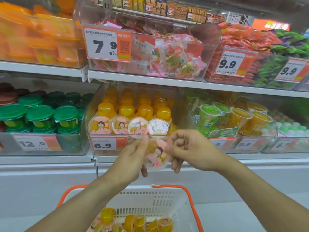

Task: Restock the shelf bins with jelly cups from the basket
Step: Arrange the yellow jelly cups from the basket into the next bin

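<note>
Both hands hold one jelly cup [156,154] with a pink cartoon lid, just in front of the clear shelf bin [107,153] marked 6.9. My left hand [132,158] grips its left edge; my right hand [187,149] pinches its right edge with curled fingers. The bin holds rows of orange jelly cups [127,111], with a front row showing the same cartoon lids. Below, a white basket [150,200] with orange handles contains several more jelly cups [133,222].
Green-lidded cups [40,116] fill the bin to the left, green and orange drink cups [234,118] the bin to the right. The upper shelf carries candy bins [150,52] with price tags. A white cabinet front [50,181] runs below the shelves.
</note>
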